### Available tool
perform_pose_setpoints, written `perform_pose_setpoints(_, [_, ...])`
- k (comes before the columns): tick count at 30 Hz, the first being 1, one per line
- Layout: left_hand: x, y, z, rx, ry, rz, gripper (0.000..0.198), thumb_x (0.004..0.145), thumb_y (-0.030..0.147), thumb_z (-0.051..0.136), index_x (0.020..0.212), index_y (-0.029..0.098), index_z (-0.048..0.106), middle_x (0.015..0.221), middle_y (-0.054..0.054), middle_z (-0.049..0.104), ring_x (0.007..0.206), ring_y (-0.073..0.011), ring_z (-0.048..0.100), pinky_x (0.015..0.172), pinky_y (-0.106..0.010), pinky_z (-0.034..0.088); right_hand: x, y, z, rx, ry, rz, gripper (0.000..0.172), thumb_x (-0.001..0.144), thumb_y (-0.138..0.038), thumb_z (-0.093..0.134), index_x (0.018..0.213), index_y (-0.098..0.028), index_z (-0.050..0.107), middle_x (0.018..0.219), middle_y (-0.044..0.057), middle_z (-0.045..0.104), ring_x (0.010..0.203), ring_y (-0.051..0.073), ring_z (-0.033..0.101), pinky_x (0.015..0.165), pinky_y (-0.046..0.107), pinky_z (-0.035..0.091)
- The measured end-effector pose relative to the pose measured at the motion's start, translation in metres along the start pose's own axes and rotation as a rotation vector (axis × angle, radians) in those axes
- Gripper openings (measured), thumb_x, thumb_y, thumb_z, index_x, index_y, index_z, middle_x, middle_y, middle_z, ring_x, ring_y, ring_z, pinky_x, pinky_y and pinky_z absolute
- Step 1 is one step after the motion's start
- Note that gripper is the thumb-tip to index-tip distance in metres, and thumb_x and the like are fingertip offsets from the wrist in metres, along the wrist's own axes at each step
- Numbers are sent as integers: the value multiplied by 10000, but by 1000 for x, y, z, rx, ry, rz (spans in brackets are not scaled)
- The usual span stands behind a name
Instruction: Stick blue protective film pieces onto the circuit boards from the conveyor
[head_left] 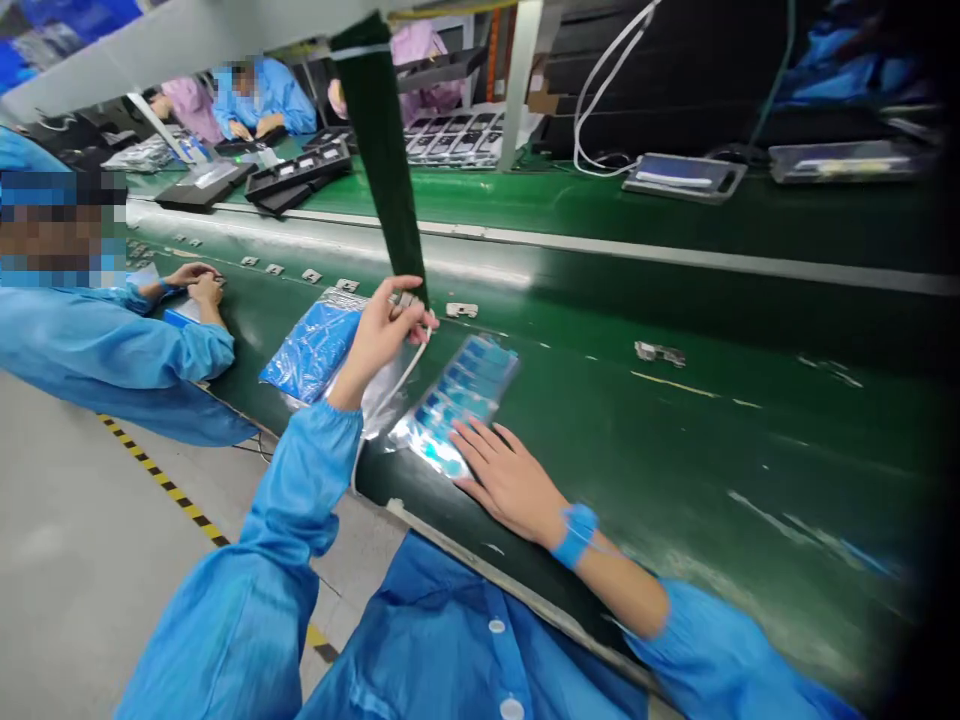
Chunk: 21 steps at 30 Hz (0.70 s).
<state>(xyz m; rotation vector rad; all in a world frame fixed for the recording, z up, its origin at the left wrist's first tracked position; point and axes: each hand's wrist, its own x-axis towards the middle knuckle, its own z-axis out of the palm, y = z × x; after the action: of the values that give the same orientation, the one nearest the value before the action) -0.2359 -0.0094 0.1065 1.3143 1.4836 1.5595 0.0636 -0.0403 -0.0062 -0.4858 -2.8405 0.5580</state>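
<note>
My left hand (382, 330) is raised over the green bench, its fingers closed around a small silvery metal part (406, 300) that they partly cover. To the right, my right hand (514, 480) lies flat with fingers outstretched, the fingertips on the lower end of a shiny sheet of blue film pieces (469, 380). A blue pack in clear plastic (315, 340) lies left of my left wrist. Beneath that wrist are a clear bag and a white cable (412, 368). Just beyond my left fingers sits another small metal part (461, 310).
More small metal parts, one (660, 353) at right, lie in a row along the bench (585, 460). A dark green upright strip (382, 150) hangs behind my left hand. At left a co-worker's hands (199, 285) handle something small. Black trays (296, 175) stand across the bench.
</note>
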Motion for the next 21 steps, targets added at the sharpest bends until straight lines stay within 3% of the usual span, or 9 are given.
perform_pose_setpoints(2, [-39, 2, -25, 55, 49, -78, 436, 962, 436, 769, 1332, 219, 695, 815, -29, 812, 572, -129, 657, 594, -256, 513, -37, 13, 1, -39, 61, 35, 649, 1151, -483, 544, 1774, -311, 491, 1756, 121, 552, 1596, 397, 600, 1275, 652, 571])
perform_pose_setpoints(4, [-69, 0, -36, 105, 62, -109, 376, 956, 417, 747, 1245, 179, 772, 782, -36, 797, 553, -117, 621, 580, -249, 495, -75, 28, 5, -92, 204, 42, 678, 1151, -474, 534, 1794, -279, 442, 1686, 142, 641, 1508, 409, 682, 1177, 666, 641])
perform_pose_setpoints(7, [-95, -9, -27, 153, 24, -147, 402, 977, 393, 702, 1287, 162, 814, 740, -16, 759, 570, -111, 590, 607, -246, 488, -119, 43, 15, -130, 268, 121, 674, 1143, -453, 551, 1783, -273, 439, 1657, 163, 670, 1486, 421, 699, 1169, 665, 641])
perform_pose_setpoints(10, [-109, -15, 13, 156, -99, -167, 432, 1003, 357, 687, 1370, 164, 806, 719, 10, 713, 640, -119, 608, 643, -238, 472, -141, 38, 14, -88, 242, 166, 599, 1148, -438, 580, 1722, -287, 503, 1662, 168, 666, 1519, 413, 674, 1216, 677, 602])
perform_pose_setpoints(13, [-109, -19, 68, 129, -324, -161, 341, 1011, 277, 696, 1292, 154, 846, 697, 17, 701, 636, -109, 589, 651, -231, 445, -144, 32, 1, 11, 253, 211, 590, 1149, -470, 612, 1693, -256, 535, 1656, 168, 672, 1576, 391, 625, 1265, 652, 564])
perform_pose_setpoints(17, [-89, -29, 144, 195, -596, -96, 329, 1075, 175, 593, 1309, 106, 813, 744, 0, 740, 646, -95, 638, 700, -214, 480, -142, 37, -17, 26, 263, 300, 576, 1170, -477, 570, 1694, -239, 547, 1687, 158, 646, 1664, 374, 520, 1331, 636, 489])
perform_pose_setpoints(21, [-64, -50, 199, 119, -741, -161, 286, 1092, 142, 574, 1280, 86, 782, 728, 13, 740, 546, -73, 612, 641, -202, 499, -146, 39, -21, -50, 91, 258, 701, 1131, -562, 645, 1733, -232, 507, 1801, 148, 510, 1731, 400, 399, 1366, 685, 412])
